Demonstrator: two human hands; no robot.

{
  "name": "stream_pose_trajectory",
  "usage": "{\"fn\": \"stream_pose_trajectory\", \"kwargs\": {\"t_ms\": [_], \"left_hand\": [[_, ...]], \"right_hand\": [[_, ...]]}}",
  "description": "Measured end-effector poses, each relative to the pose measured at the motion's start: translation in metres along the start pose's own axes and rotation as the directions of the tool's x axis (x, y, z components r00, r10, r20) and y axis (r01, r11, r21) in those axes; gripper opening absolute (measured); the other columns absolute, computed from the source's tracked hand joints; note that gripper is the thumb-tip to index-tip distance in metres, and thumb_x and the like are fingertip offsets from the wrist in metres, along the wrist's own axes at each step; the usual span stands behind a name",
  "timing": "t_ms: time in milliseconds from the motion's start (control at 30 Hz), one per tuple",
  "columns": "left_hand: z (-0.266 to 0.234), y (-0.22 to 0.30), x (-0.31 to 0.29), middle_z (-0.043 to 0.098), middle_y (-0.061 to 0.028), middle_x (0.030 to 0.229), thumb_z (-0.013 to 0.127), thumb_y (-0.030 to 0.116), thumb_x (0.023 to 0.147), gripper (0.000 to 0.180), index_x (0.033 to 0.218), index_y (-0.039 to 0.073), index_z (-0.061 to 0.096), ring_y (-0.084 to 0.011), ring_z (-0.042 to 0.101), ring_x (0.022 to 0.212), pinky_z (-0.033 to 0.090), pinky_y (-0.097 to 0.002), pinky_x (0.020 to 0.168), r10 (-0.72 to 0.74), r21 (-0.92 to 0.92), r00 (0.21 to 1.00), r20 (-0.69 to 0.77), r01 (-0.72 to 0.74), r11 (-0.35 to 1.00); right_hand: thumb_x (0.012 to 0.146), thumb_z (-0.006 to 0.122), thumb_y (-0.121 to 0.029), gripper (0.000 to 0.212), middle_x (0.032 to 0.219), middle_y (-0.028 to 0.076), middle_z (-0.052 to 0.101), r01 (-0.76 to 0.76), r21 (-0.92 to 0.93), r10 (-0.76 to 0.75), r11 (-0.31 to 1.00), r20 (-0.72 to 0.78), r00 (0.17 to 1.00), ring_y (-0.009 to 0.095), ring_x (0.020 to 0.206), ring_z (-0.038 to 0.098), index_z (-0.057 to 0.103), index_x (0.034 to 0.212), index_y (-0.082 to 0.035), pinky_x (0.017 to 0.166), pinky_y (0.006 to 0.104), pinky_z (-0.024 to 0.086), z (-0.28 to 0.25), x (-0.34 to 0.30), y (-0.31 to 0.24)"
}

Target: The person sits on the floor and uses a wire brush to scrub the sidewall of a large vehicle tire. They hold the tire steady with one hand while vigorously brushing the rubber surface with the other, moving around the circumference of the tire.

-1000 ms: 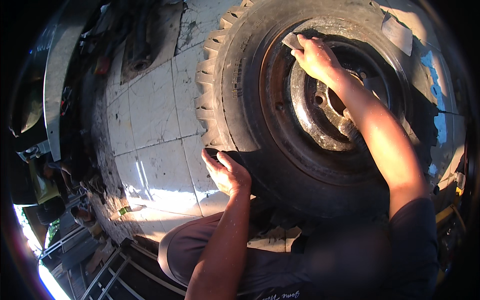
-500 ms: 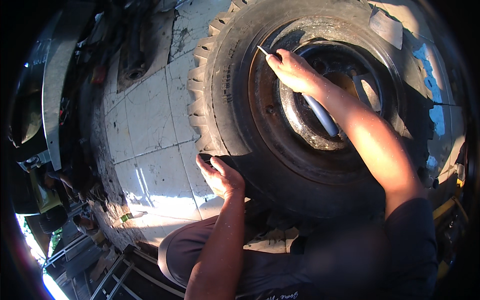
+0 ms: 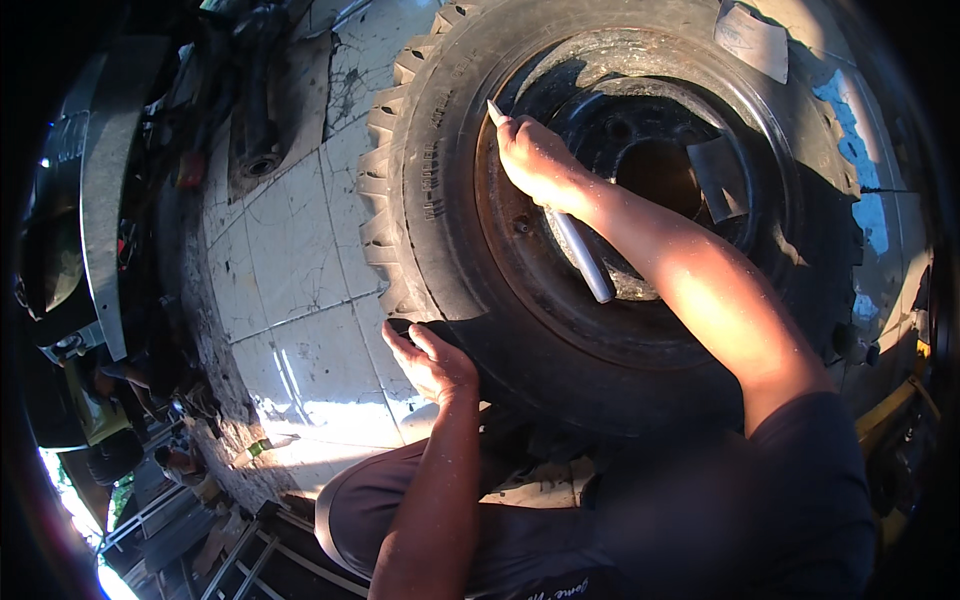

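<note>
A large black tyre point(image 3: 410, 250) with chunky tread lugs lies flat, a rusty dark wheel rim point(image 3: 520, 225) inside it. My right hand point(image 3: 540, 165) is closed around a silver metal bar point(image 3: 582, 255). The bar's narrow tip sticks out beyond my fingers, over the border between tyre and rim. Its thicker end slants down toward the wheel's middle. My left hand point(image 3: 435, 365) grips the tyre's near-left tread edge, thumb and fingers around a dark part of it. A grey flat piece point(image 3: 717, 178) rests in the wheel near the centre hole.
Pale cracked floor tiles point(image 3: 290, 250) spread left of the tyre. A light sheet scrap point(image 3: 752, 42) lies on its far right side. Dark metal parts point(image 3: 262, 150) sit on cardboard at the far left. Yellow metalwork point(image 3: 895, 410) stands at the right.
My right hand has moved left with the bar, its thick end now farther from the wheel's centre. My left hand stays at the tyre's edge. The whole view has shifted slightly.
</note>
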State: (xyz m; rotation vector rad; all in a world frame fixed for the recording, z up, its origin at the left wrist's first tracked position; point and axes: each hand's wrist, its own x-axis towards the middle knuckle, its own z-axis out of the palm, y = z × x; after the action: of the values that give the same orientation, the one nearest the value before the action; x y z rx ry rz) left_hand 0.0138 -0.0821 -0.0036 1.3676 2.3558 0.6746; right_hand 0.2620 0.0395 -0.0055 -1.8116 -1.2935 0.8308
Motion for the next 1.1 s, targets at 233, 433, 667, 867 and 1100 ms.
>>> {"fn": "stream_pose_trajectory", "kwargs": {"t_ms": [233, 433, 667, 867, 1100], "left_hand": [[0.008, 0.001, 0.000, 0.042, -0.0232, 0.149, 0.039, 0.038, 0.102, 0.060, 0.150, 0.004, 0.031, -0.0391, 0.042, 0.136, 0.030, -0.0427, 0.112, 0.062, -0.024, 0.998, -0.006, -0.062, 0.998], [0.008, 0.002, -0.001, 0.042, -0.0242, 0.148, 0.038, 0.039, 0.101, 0.061, 0.150, 0.003, 0.032, -0.0401, 0.041, 0.136, 0.030, -0.0433, 0.112, 0.036, -0.047, 0.999, 0.028, -0.035, 0.998], [0.007, 0.003, -0.004, 0.042, -0.0244, 0.149, 0.038, 0.037, 0.101, 0.060, 0.149, 0.002, 0.032, -0.0407, 0.041, 0.136, 0.030, -0.0431, 0.112, 0.036, -0.024, 0.999, 0.022, -0.036, 0.999], [0.008, 0.000, 0.002, 0.042, -0.0244, 0.148, 0.039, 0.035, 0.102, 0.059, 0.149, 0.002, 0.032, -0.0397, 0.042, 0.136, 0.031, -0.0431, 0.112, 0.057, -0.042, 0.998, -0.019, -0.057, 0.997], [0.005, 0.001, -0.001, 0.043, -0.0241, 0.148, 0.040, 0.035, 0.102, 0.058, 0.149, 0.002, 0.032, -0.0395, 0.042, 0.135, 0.031, -0.0430, 0.112, 0.031, -0.008, 1.000, 0.004, -0.031, 0.999]], "right_hand": [[0.104, 0.034, -0.043, 0.043, 0.073, 0.014, 0.058, 0.433, -0.145, -0.444, 0.890, -0.490, 0.750, 0.030, 0.055, 0.062, 0.051, 0.108, -0.003, 0.040, 0.0388, 0.044, 0.053, 0.024, 0.071], [0.104, 0.037, -0.044, 0.043, 0.059, 0.007, 0.050, -0.059, 0.256, 0.082, 0.965, -0.081, 0.993, 0.021, 0.041, 0.052, 0.050, 0.103, -0.003, 0.035, 0.0357, 0.040, 0.010, 0.034, 0.057], [0.104, 0.038, -0.043, 0.037, 0.071, 0.006, 0.053, 0.145, 0.026, -0.134, 0.989, -0.242, 0.961, 0.019, 0.053, 0.055, 0.050, 0.103, -0.008, 0.042, 0.0343, 0.042, 0.033, 0.026, 0.072], [0.104, 0.036, -0.048, 0.033, 0.059, -0.001, 0.044, 0.203, 0.354, -0.130, 0.913, -0.219, 0.967, 0.014, 0.034, 0.040, 0.046, 0.094, -0.018, 0.030, 0.0311, 0.031, 0.050, 0.035, 0.083], [0.103, 0.036, -0.049, 0.034, 0.057, -0.003, 0.042, -0.104, 0.407, 0.128, 0.908, -0.032, 0.991, 0.011, 0.035, 0.040, 0.045, 0.095, -0.018, 0.031, 0.0293, 0.030, 0.037, 0.038, 0.075]]}}
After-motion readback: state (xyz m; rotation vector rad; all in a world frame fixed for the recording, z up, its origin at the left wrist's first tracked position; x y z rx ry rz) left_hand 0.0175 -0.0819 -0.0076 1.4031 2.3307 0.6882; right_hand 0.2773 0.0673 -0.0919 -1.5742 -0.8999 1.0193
